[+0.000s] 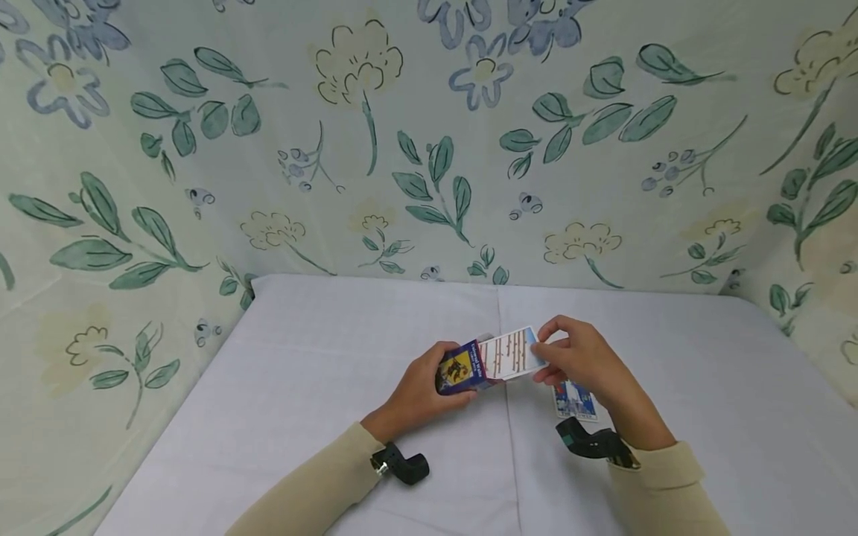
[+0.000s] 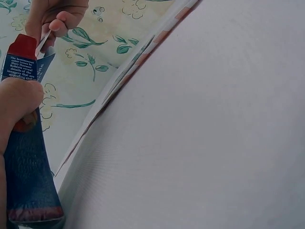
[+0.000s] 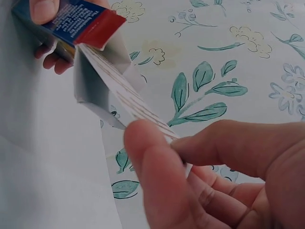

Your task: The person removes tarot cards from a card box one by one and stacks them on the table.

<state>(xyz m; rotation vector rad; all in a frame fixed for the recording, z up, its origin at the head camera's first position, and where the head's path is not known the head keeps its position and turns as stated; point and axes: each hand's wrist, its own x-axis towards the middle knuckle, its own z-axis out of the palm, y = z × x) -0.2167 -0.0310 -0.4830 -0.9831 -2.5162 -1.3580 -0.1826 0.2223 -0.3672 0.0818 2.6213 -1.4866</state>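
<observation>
My left hand [image 1: 418, 387] grips a dark blue tarot card box [image 1: 459, 370] with a yellow picture on its front. From its opened end juts a white-bordered tarot card [image 1: 509, 353] printed with several slanted brown rods. The fingers and thumb of my right hand [image 1: 583, 357] pinch the card's outer end. In the right wrist view the card [image 3: 126, 95] slopes out from between the box's flaps, one with a red tip [image 3: 101, 31]. Beneath the right hand lies another card [image 1: 575, 403] on the cloth, mostly blue, its upper part hidden by the hand.
A white cloth [image 1: 322, 320] covers the table, with a crease running through its middle. Behind it and at the sides hangs a floral curtain [image 1: 429, 89]. Black wrist cameras sit on the left [image 1: 405, 465] and right [image 1: 593, 441] cuffs.
</observation>
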